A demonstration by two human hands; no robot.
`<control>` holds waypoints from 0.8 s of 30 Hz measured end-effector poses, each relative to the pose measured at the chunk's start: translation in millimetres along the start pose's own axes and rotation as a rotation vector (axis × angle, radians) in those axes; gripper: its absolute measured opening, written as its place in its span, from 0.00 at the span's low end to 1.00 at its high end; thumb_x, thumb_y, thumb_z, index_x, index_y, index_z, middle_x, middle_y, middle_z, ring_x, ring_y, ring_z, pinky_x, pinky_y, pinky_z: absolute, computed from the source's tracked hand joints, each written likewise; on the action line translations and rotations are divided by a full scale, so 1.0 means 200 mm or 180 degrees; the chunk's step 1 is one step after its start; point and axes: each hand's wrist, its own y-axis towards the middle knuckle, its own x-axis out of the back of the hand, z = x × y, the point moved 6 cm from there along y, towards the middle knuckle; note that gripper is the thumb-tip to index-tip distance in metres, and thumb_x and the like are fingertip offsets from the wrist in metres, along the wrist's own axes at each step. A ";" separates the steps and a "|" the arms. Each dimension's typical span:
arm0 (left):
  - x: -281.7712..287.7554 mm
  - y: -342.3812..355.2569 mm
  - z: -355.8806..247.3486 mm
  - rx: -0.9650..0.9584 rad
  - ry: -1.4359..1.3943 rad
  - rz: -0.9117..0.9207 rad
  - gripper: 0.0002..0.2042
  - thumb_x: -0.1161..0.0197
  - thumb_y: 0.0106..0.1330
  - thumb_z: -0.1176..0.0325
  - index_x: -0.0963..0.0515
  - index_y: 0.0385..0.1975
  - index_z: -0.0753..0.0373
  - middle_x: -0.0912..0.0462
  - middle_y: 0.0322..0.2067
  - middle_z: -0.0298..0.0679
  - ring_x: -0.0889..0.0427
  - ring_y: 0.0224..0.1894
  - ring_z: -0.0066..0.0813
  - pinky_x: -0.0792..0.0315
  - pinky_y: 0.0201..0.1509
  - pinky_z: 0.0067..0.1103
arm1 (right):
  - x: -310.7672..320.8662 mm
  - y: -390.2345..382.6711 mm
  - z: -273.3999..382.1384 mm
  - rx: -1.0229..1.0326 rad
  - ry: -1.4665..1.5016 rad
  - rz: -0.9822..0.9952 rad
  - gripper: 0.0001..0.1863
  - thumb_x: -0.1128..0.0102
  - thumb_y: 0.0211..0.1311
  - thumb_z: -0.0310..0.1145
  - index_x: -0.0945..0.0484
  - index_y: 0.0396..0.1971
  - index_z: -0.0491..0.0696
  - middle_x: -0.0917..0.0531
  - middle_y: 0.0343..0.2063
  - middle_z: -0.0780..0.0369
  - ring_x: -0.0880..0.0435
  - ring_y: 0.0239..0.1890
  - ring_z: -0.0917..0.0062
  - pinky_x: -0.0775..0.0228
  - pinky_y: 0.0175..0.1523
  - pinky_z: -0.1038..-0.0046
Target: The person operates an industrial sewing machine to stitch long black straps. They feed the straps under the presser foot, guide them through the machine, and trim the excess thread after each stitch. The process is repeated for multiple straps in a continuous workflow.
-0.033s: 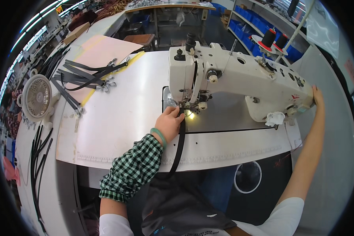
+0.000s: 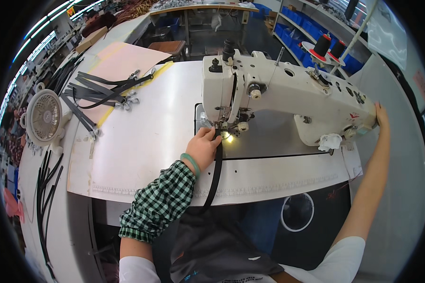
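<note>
My left hand pinches a black strap close to the needle area of a white sewing machine. From my fingers the strap runs down over the table's front edge towards my lap. A small lamp glows beside my fingertips. The strap's far end, under the machine head, is hidden. Out at the machine's right end, my right hand is laid against the end of the housing; its fingers are partly hidden behind it, so their grip does not show.
Black straps with metal fittings lie on a pink sheet at the table's back left. A small white fan stands at the left, with more black straps below it. Black thread spools rise behind the machine. Blue bins fill shelves beyond.
</note>
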 end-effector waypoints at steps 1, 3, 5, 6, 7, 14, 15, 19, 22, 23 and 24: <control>-0.01 0.01 -0.01 -0.0024 0.0001 0.0011 0.15 0.43 0.42 0.78 0.26 0.35 0.64 0.28 0.42 0.46 0.31 0.46 0.38 0.32 0.48 0.24 | 0.03 -0.01 -0.01 0.0022 0.0084 -0.0052 0.30 0.62 0.59 0.52 0.34 0.49 0.40 0.27 0.45 0.48 0.30 0.49 0.58 0.41 0.52 0.65; 0.02 -0.03 0.01 0.0094 0.0089 -0.0013 0.16 0.43 0.41 0.80 0.25 0.34 0.64 0.28 0.41 0.45 0.30 0.45 0.37 0.31 0.47 0.24 | -0.08 -0.13 0.15 -0.0132 0.0690 -0.0168 0.29 0.60 0.59 0.52 0.31 0.45 0.38 0.25 0.40 0.50 0.28 0.46 0.62 0.38 0.48 0.67; 0.04 -0.03 0.00 0.0088 0.0108 -0.0048 0.16 0.43 0.41 0.80 0.25 0.34 0.64 0.28 0.41 0.44 0.30 0.44 0.37 0.30 0.46 0.24 | -0.10 -0.28 0.09 -0.0503 0.1159 -0.0178 0.29 0.60 0.59 0.51 0.32 0.45 0.38 0.25 0.39 0.51 0.27 0.44 0.67 0.35 0.46 0.70; 0.03 -0.01 -0.01 0.0041 0.0061 -0.0064 0.16 0.43 0.41 0.80 0.25 0.34 0.64 0.28 0.41 0.44 0.30 0.45 0.37 0.31 0.46 0.24 | -0.15 -0.35 -0.03 -0.0499 0.1652 -0.0456 0.28 0.60 0.60 0.51 0.33 0.45 0.38 0.26 0.38 0.52 0.26 0.42 0.69 0.33 0.43 0.72; 0.03 0.00 -0.02 0.0015 0.0032 -0.0074 0.16 0.43 0.41 0.79 0.24 0.34 0.64 0.28 0.42 0.44 0.30 0.45 0.37 0.31 0.47 0.24 | -0.23 -0.41 -0.14 -0.0441 0.2155 -0.0713 0.27 0.59 0.60 0.50 0.33 0.44 0.39 0.26 0.38 0.53 0.26 0.40 0.72 0.32 0.41 0.74; 0.05 -0.05 0.02 0.0133 0.0078 0.0000 0.17 0.44 0.41 0.78 0.24 0.35 0.65 0.28 0.43 0.46 0.31 0.46 0.38 0.31 0.49 0.25 | -0.23 -0.51 0.11 0.0009 0.2063 -0.1178 0.24 0.60 0.61 0.48 0.31 0.40 0.40 0.25 0.30 0.58 0.26 0.32 0.78 0.32 0.30 0.75; 0.05 -0.03 0.01 0.0112 0.0034 -0.0004 0.16 0.44 0.42 0.78 0.24 0.35 0.65 0.28 0.43 0.47 0.31 0.47 0.38 0.31 0.49 0.25 | -0.16 -0.47 0.11 -0.0211 0.1718 -0.0812 0.24 0.60 0.61 0.49 0.31 0.40 0.40 0.25 0.29 0.58 0.26 0.32 0.77 0.32 0.30 0.75; 0.00 -0.01 0.00 0.0048 -0.0128 0.0009 0.15 0.42 0.43 0.75 0.26 0.36 0.65 0.29 0.44 0.50 0.33 0.48 0.40 0.35 0.51 0.25 | -0.08 -0.36 -0.07 -0.0572 0.0967 -0.0612 0.26 0.62 0.61 0.51 0.30 0.38 0.41 0.24 0.26 0.58 0.25 0.32 0.75 0.33 0.32 0.76; 0.00 0.00 0.00 0.0032 -0.0128 0.0021 0.15 0.41 0.43 0.75 0.26 0.36 0.65 0.29 0.44 0.50 0.33 0.48 0.40 0.35 0.52 0.25 | -0.21 -0.46 -0.14 -0.0351 0.1312 -0.1562 0.27 0.62 0.60 0.52 0.29 0.37 0.40 0.23 0.28 0.57 0.25 0.32 0.72 0.34 0.37 0.73; 0.00 0.00 0.01 0.0055 -0.0109 0.0007 0.16 0.41 0.43 0.75 0.26 0.36 0.65 0.29 0.43 0.50 0.33 0.48 0.40 0.35 0.52 0.25 | -0.22 -0.49 -0.14 -0.0261 0.1504 -0.1911 0.27 0.62 0.60 0.52 0.29 0.36 0.40 0.23 0.29 0.57 0.25 0.33 0.71 0.34 0.39 0.72; -0.01 0.00 0.01 0.0073 -0.0093 -0.0008 0.16 0.41 0.43 0.75 0.26 0.36 0.65 0.29 0.43 0.50 0.33 0.48 0.40 0.35 0.52 0.25 | -0.23 -0.48 -0.14 -0.0312 0.1584 -0.1759 0.27 0.62 0.60 0.52 0.29 0.37 0.39 0.23 0.30 0.56 0.25 0.33 0.70 0.35 0.40 0.72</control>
